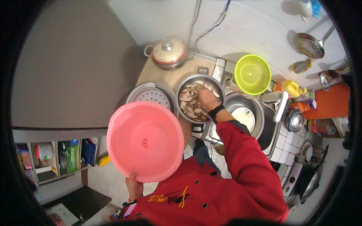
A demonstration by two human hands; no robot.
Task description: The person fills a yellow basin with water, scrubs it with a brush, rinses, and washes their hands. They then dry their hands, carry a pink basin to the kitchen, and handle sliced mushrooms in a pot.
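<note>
My left hand (134,186) grips the near rim of a pink plastic basin (152,124), which is tilted so that its inside shows; it holds no food. My right hand (208,99) is down in a metal pot (180,106) among sliced pieces, perhaps mushrooms (191,110), in liquid. The fingers are partly hidden, so I cannot tell whether they hold any pieces. Left of that pot, partly behind the pink basin, is a round metal vessel with a perforated steamer plate (150,96).
A lidded pot (169,50) stands at the back of the wooden counter (152,70). Right of the metal pot are a green plastic colander (252,74) and a metal basin (258,115) holding a white dish (243,120), by the sink faucet (281,107). A skimmer (309,46) hangs on the wall.
</note>
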